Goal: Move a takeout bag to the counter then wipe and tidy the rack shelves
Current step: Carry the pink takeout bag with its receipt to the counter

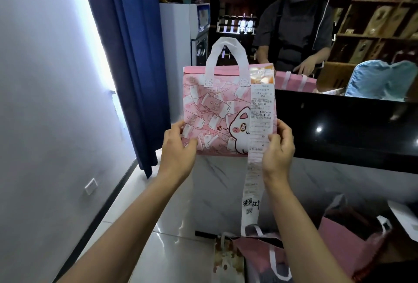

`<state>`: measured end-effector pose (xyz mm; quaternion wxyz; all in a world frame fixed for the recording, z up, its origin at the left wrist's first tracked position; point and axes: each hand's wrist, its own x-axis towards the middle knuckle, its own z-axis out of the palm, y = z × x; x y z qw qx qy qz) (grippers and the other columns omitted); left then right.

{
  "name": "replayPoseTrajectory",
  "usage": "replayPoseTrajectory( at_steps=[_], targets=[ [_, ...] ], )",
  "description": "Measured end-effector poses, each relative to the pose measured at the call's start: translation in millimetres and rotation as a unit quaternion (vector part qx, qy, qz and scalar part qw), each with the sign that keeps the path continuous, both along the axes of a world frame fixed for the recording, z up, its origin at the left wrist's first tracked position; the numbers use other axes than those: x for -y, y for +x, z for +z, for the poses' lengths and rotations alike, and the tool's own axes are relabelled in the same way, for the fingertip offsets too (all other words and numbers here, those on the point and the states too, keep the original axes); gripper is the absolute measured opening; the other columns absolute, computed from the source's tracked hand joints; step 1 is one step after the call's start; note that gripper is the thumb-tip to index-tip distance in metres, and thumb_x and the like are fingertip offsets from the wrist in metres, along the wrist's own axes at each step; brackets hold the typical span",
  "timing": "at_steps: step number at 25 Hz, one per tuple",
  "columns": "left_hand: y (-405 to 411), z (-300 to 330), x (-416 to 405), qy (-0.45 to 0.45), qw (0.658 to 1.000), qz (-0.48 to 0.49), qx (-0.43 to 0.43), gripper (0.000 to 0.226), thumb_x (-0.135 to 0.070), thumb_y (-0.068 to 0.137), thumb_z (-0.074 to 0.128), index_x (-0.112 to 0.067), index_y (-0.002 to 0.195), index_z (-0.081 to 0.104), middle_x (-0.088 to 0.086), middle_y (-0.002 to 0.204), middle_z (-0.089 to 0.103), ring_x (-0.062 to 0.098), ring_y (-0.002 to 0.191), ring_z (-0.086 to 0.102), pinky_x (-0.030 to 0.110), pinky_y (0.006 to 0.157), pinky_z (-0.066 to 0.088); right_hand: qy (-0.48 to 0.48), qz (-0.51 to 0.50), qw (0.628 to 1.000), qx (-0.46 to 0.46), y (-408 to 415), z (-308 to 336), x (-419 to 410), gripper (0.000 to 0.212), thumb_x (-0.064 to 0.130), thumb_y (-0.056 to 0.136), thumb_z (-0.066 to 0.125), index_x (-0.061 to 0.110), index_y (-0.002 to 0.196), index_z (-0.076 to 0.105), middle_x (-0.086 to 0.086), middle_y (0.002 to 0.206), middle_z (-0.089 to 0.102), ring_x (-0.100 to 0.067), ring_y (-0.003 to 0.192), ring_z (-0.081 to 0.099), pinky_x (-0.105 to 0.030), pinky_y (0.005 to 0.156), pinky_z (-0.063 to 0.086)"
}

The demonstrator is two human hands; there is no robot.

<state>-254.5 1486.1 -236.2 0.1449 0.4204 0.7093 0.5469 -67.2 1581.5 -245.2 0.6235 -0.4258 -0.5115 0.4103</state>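
A pink takeout bag (217, 111) with a cartoon cat print and white handles is held upright at chest height, in front of the left end of the black counter (343, 124). My left hand (178, 147) grips its lower left edge. My right hand (279, 147) grips the lower right edge, over a long white receipt (262, 111) that hangs from the bag's top down past my wrist.
Another person (294, 25) stands behind the counter, a hand near a second pink bag (294, 80). More pink bags (352, 235) lie low at the right on a rack. A blue curtain (126, 56) and white wall fill the left; wooden shelves (380, 11) stand behind.
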Motion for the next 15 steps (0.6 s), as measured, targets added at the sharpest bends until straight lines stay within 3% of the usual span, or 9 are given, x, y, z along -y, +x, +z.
replayPoseTrajectory(
  at_steps=[3,9,11,15],
  targets=[
    [-39,-2,-52,-0.007,0.999,-0.042,0.005,0.04,-0.025,0.092,0.055,-0.032,0.13,0.046,-0.005,0.127,0.053,0.014,0.113,0.056,0.045,0.098,0.053,0.003,-0.052,0.999,-0.008,-37,-1,-42,0.031,0.023,0.101,0.043,0.025,0.127,0.06,-0.001,0.125,0.062,-0.012,0.113,0.063,-0.035,0.089,0.059],
    [-70,-5,-106,-0.008,0.997,-0.071,0.036,0.047,-0.028,0.088,0.054,-0.03,0.134,0.044,-0.006,0.132,0.052,0.015,0.111,0.059,0.047,0.094,0.055,0.004,-0.04,0.998,-0.043,-62,-5,-89,0.022,0.016,0.101,0.043,0.021,0.117,0.058,0.01,0.108,0.068,0.004,0.096,0.068,-0.014,0.067,0.055],
    [-76,-8,-130,-0.006,0.997,-0.075,0.034,0.048,-0.026,0.09,0.056,-0.029,0.136,0.044,-0.009,0.131,0.051,0.013,0.114,0.057,0.045,0.098,0.052,-0.002,-0.04,0.998,-0.052,-67,-10,-111,0.021,0.015,0.101,0.043,0.02,0.116,0.056,0.007,0.111,0.067,-0.001,0.098,0.068,-0.015,0.069,0.055],
    [-86,-19,-168,0.011,0.997,-0.072,0.038,0.045,-0.021,0.09,0.058,-0.031,0.132,0.045,-0.012,0.125,0.055,0.0,0.109,0.056,0.034,0.097,0.051,-0.03,-0.017,0.998,-0.048,-76,-26,-154,0.024,0.013,0.101,0.039,0.018,0.118,0.055,-0.002,0.119,0.067,-0.015,0.108,0.068,-0.03,0.083,0.06]
  ],
)
